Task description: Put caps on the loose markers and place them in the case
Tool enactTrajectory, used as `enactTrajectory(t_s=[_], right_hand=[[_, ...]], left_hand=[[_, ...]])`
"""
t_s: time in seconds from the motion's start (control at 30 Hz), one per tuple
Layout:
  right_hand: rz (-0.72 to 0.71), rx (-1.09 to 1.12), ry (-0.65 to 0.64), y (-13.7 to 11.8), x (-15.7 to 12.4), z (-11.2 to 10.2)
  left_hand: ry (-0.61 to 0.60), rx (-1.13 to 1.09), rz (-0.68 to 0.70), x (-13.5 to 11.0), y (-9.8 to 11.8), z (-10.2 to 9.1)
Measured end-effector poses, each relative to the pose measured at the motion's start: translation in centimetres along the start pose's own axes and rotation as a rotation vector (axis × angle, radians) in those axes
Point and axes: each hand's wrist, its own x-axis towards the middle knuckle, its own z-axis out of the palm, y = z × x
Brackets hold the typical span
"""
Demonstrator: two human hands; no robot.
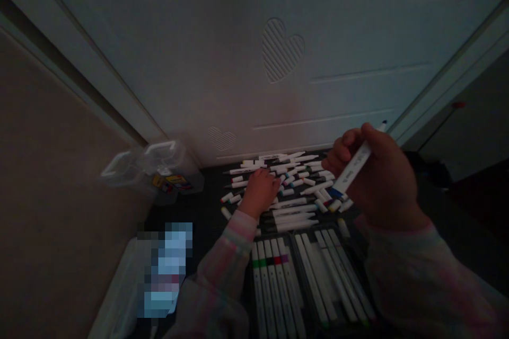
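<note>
My right hand (pixel 382 180) is raised at the right, its fingers wrapped round a white marker (pixel 353 169) with a blue band. The marker slants up to the right, and a dark blue tip shows at its upper end. My left hand (pixel 261 189) reaches down into a heap of loose white markers and caps (pixel 292 183) on the dark surface. Its fingers are curled together, and what they hold, if anything, is hidden. Nearer to me, a tray of markers (pixel 274 280) with coloured bands lies beside a second tray of markers (pixel 334 275).
Two clear plastic boxes (pixel 169 161) stand at the back left. A lit, blurred-out screen (pixel 169 270) lies at the left by a translucent plastic lid or case (pixel 119 291). A white panel (pixel 238 63) with heart reliefs rises behind the heap.
</note>
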Motion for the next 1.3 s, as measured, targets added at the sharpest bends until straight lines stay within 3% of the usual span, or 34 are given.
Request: enactTrajectory(t_s=[0.97, 1.3], right_hand=[[0.019, 0.012, 0.047, 0.09, -0.02, 0.08], [-0.015, -0.041, 0.008, 0.00, -0.02, 0.00]], left_hand=[[-0.016, -0.020, -0.054, -0.24, -0.02, -0.05], [0.097, -0.210, -0.041, 0.26, -0.23, -0.66]])
